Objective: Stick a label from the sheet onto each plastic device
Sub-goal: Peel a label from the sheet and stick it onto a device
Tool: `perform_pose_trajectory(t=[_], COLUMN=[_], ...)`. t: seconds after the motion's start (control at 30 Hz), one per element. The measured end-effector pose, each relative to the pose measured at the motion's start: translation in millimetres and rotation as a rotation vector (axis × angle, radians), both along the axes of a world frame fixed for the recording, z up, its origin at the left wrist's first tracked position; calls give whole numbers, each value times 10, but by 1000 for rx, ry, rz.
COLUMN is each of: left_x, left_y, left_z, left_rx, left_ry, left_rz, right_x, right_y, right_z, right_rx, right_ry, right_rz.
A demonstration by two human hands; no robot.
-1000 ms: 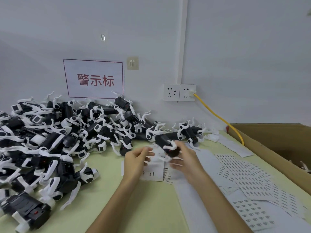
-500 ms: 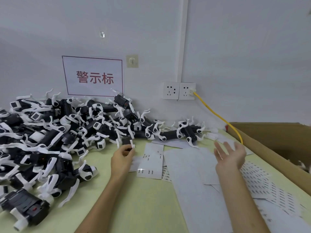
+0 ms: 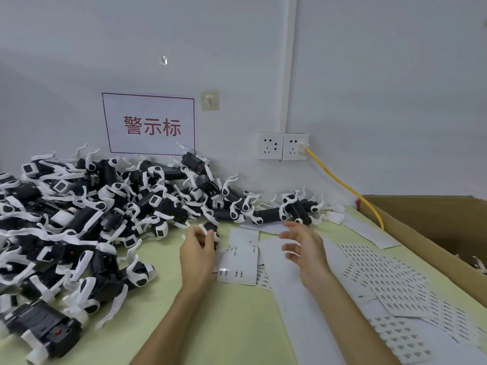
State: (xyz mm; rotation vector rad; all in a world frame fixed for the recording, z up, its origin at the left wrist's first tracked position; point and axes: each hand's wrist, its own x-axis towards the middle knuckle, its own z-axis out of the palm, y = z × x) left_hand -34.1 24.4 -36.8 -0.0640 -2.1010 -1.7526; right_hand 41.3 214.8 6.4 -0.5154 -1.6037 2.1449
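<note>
Since half a second ago the right hand (image 3: 303,248) has swung back from beside the cardboard box (image 3: 434,222). It now hovers just right of the label sheet (image 3: 243,259), its fingers (image 3: 290,235) spread, loosely bent and holding nothing. Just left of the label sheet, the left hand (image 3: 196,252) curls its fingers round a black-and-white plastic device (image 3: 210,229), held at the sheet's far-left corner. Left of the sheet, a pile of devices (image 3: 105,219) covers the green surface (image 3: 224,325). Right of the sheet lie blank backing paper (image 3: 303,312) and more printed sheets (image 3: 382,275). Beyond the sheet, the wall carries a red-lettered sign (image 3: 150,125) and two sockets (image 3: 282,146), one with a yellow cable (image 3: 342,183).
</note>
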Motion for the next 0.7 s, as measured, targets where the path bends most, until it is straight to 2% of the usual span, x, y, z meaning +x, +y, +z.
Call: perform_pose_trajectory(t=[0.1, 0.37, 0.53, 0.7], left_x=[36, 175, 209, 268], left_y=[25, 96, 139, 174], left_z=[60, 166, 264, 287], left_rx=[129, 227, 479, 631], left_ry=[-10, 48, -84, -199], left_rz=[12, -125, -338, -617], right_x=[8, 13, 0, -5], right_y=[-81, -276, -368, -359], right_z=[-13, -53, -91, -100], right_rx=[99, 345, 300, 119], right_ry=[-35, -88, -83, -44], right_rz=[101, 299, 358, 433])
